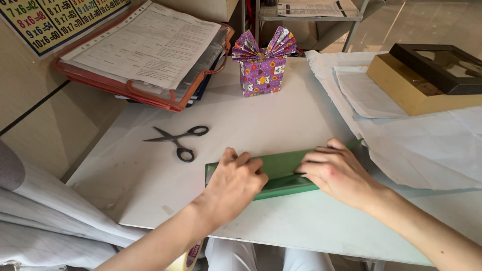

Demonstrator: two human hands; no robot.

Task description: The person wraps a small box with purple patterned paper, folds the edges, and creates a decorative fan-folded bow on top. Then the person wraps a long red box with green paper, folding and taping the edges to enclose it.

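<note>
Two hands press a folded green paper strip (pixel 281 173) flat on the white worktop (pixel 281 120), likely to keep its fold from springing open; the left hand (pixel 233 183) lies palm-down, its grip curled over the strip's left end; the right hand (pixel 336 173) spreads flat fingers along the right part; farther off lie black scissors (pixel 178 140), then a purple wrapped gift box (pixel 262 62).
</note>
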